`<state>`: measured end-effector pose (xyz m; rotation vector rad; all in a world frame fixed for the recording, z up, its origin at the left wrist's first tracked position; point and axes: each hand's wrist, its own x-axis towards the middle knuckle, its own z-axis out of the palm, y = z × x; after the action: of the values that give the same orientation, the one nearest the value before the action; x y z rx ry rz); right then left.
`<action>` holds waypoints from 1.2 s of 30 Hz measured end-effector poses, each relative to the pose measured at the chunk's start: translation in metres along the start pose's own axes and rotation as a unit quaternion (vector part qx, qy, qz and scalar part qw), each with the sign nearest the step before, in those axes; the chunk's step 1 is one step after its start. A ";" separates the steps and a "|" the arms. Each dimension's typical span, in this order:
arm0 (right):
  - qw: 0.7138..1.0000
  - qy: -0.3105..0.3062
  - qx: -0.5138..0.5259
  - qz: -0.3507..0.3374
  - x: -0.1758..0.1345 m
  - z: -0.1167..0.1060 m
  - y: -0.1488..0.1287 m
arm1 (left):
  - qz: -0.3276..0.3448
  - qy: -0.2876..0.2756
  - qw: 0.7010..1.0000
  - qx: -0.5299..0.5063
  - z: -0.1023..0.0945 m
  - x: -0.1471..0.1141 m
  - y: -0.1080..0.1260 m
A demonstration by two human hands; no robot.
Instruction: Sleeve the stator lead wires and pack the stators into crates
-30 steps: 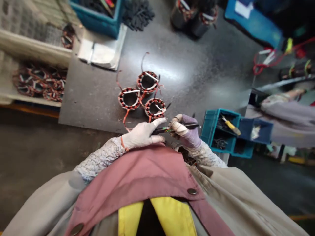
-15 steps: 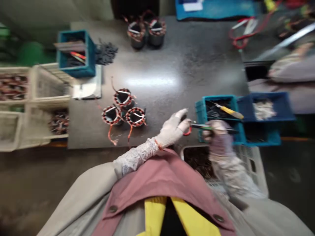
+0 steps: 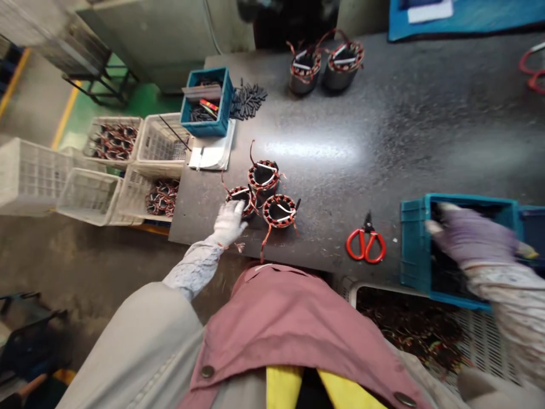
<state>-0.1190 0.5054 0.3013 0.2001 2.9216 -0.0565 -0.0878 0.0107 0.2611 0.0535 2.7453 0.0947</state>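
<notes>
My left hand (image 3: 229, 224), in a white glove, is at the leftmost of three wound motor stators (image 3: 239, 193), its fingers over the near rim and thumb outside. Beside it stand the other two stators, the rear one (image 3: 263, 175) and the right one (image 3: 279, 211), with copper-coloured leads and white ties. My right hand (image 3: 477, 233), gloved and slightly blurred, reaches into a blue bin (image 3: 413, 244) of dark pieces. Its visible fingertips are apart, with nothing seen between them. Red-handled scissors (image 3: 366, 244) lie on the table between my hands.
Two more stators (image 3: 340, 71) stand at the back of the table (image 3: 323, 125). A blue box (image 3: 206, 102) sits at the left, near loose black tubes (image 3: 249, 99). White crates (image 3: 91, 196) stand left of the table. A crate of dark scraps (image 3: 409, 324) lies below the front edge.
The red scissors have been laid on the table. My left hand has moved left to the stators, and my right hand has gone into the blue bin. The view has shifted left.
</notes>
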 end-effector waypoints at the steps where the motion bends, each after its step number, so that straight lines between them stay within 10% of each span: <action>1: 0.999 0.012 0.004 -0.035 -0.014 0.001 -0.032 | 0.021 -0.009 1.000 0.011 0.005 0.011 0.004; 5: 0.949 0.031 0.045 -0.312 -0.049 0.022 -0.176 | 0.059 -0.029 0.998 -0.003 0.023 0.035 0.004; 10: 0.912 -0.005 -0.065 -0.406 0.011 0.049 -0.292 | 0.116 -0.061 0.991 -0.036 0.034 0.018 -0.039; 15: 0.887 -0.143 -0.128 -0.420 0.054 0.040 -0.339 | 0.110 -0.094 0.987 -0.066 0.033 -0.012 -0.077; 24: 0.919 -0.213 -0.198 -0.267 0.010 0.047 -0.364 | 0.086 -0.094 0.961 -0.244 0.030 -0.004 -0.123; 26: 0.915 -0.246 -0.215 -0.235 0.009 0.049 -0.367 | 0.012 -0.062 0.897 -0.438 0.032 -0.007 -0.140; 29: 0.911 -0.289 -0.230 -0.184 0.014 0.046 -0.372 | -0.137 -0.026 0.686 -0.715 0.043 -0.012 -0.160; 33: 0.904 -0.327 -0.239 -0.136 0.023 0.040 -0.378 | -0.320 0.071 0.394 -0.858 0.065 -0.020 -0.168; 36: 0.897 -0.338 -0.254 -0.128 0.028 0.039 -0.380 | -0.409 0.130 0.247 -0.869 0.074 -0.024 -0.166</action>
<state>-0.1910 0.1310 0.2660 -0.2462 2.1495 0.4909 -0.0416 -0.1515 0.1898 -1.8508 0.7973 2.5366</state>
